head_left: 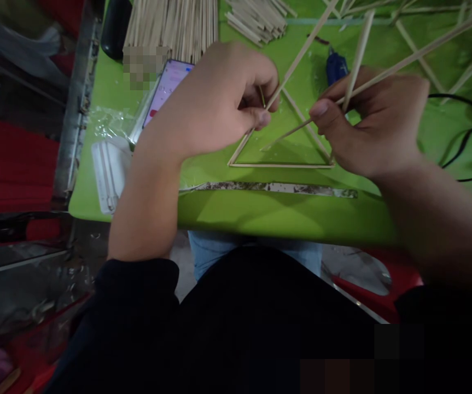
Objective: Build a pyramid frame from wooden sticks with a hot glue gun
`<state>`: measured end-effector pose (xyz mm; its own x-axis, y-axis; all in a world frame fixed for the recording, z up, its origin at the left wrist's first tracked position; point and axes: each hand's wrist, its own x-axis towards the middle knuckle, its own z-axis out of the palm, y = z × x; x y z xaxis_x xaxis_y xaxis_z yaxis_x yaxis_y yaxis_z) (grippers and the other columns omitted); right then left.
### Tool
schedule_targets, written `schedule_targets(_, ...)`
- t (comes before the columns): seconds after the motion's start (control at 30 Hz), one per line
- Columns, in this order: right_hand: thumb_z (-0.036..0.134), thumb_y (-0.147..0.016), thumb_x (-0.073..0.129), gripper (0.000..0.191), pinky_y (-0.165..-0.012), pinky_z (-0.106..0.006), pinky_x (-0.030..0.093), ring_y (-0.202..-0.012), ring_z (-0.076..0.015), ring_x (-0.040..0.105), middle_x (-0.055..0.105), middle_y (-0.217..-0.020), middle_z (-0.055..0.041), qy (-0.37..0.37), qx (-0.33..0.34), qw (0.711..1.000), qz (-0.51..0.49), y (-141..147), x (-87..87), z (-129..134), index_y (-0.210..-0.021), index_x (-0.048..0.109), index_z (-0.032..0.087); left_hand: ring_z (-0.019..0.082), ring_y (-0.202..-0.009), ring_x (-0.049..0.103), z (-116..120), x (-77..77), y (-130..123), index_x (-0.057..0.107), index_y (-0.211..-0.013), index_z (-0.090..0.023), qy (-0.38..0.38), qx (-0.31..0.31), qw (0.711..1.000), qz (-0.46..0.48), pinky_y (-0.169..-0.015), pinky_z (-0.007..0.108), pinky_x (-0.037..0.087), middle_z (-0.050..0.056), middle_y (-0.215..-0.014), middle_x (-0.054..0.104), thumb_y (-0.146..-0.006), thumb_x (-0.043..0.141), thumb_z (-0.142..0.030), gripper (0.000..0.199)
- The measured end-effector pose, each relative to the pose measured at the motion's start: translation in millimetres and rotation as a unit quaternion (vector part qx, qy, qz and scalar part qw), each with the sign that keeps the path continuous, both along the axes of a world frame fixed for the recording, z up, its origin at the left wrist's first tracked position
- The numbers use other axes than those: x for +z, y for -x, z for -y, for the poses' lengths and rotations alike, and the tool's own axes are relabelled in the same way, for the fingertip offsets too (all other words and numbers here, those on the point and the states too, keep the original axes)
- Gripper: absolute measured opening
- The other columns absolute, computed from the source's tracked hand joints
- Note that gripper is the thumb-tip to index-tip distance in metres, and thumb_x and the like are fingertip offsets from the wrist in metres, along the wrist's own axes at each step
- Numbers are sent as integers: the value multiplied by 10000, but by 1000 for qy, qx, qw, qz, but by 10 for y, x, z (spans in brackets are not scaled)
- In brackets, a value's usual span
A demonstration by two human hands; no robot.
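A triangle of thin wooden sticks [280, 165] lies on the green table in front of me. At its left side, my left hand [236, 98] pinches a long wooden stick [305, 49] that slants up to the right. My right hand [367, 120] is over the triangle's right side, thumb and fingers closed on another thin wooden stick [289, 133]. That stick's lower end points down into the triangle. Another stick [359, 57] rises from between the right hand's fingers; whether it is joined to the held one, I cannot tell.
A bundle of sticks [174, 24] and a smaller pile [258, 22] lie at the back, near a phone [164, 90]. Stick frames [420, 54] stand at the back right. A blue tool [336, 65], black cables [463, 143], a flat strip [277, 187] and a white case [104, 175] are also there.
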<state>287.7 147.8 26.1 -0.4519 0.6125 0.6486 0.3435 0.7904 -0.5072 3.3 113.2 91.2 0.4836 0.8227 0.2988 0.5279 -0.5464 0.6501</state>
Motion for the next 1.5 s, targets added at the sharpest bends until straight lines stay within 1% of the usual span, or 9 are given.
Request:
schedule_targets(0.17,712,-1176,555,525,-697,-369,548,-718,-167,598,668,-828,-30,22,-19,998,47,-19,90,32,-1018,779,265,245,-799,788,-14,0,7,763,-860,-258,-14,-25,999,-25,-775,465,671,46,-868,802,-918,865,-217,124)
schedule_targets(0.27,823,-1114,551,583,-754,-421,604,-745,-212,601,697,-858,-62,50,-43,996,62,6,176,93,-1021,779,294,249,-907,812,24,0,17,811,-1035,-249,-27,-40,999,-21,-859,474,677,71,-970,826,-1011,795,-256,29)
schedule_targets(0.37,887,-1033,631,605,-710,-436,595,-700,-217,585,677,-833,-63,73,-65,995,33,36,240,144,-1007,771,299,265,-1025,837,73,-2,7,764,-1369,-241,-1,-48,999,-7,-985,501,668,65,-1071,855,-1028,771,-262,341)
schedule_targets(0.5,781,-1032,744,460,-742,-469,614,-708,-233,636,658,-827,-41,61,-42,996,-41,41,267,144,-1063,778,323,274,-1001,820,71,-48,-52,670,-1518,-277,19,-61,997,35,-954,506,649,44,-1038,801,-956,802,-308,578)
schedule_targets(0.67,612,-1026,814,389,-687,-322,532,-774,-140,655,666,-865,2,1,-21,995,-101,37,282,126,-1149,784,243,300,-1041,780,29,-132,-110,575,-1622,-242,11,-89,993,80,-909,502,630,58,-1008,714,-1002,756,-334,652)
schedule_targets(0.83,608,-1002,834,417,-639,-277,465,-861,-112,688,734,-1088,14,-58,-36,988,-138,17,229,45,-1293,781,314,276,-1023,774,77,-111,-113,561,-1636,-274,-8,-80,994,73,-898,460,619,57,-1054,715,-989,719,-295,666)
schedule_targets(1.03,585,-1038,772,331,-638,-365,490,-834,-163,700,759,-988,-10,-134,-78,975,-157,-15,161,-40,-1167,830,285,256,-1069,776,129,-72,-144,545,-1638,-280,2,-60,996,59,-981,441,624,27,-1059,684,-1046,699,-388,622)
schedule_targets(1.33,476,-1088,704,224,-588,-341,434,-644,-111,551,692,-835,3,-152,-79,976,-135,47,214,76,-1022,760,268,241,-956,714,92,-81,-164,627,-1540,-186,-39,-98,988,117,-877,412,561,19,-912,611,-1015,710,-282,540)
schedule_targets(1.5,461,-1091,678,203,-686,-442,512,-699,-202,579,672,-857,-36,-96,-82,986,-106,92,213,189,-965,716,306,208,-992,710,149,-17,-156,620,-1542,-113,-27,-89,990,109,-912,389,552,0,-913,536,-1021,612,-182,525)
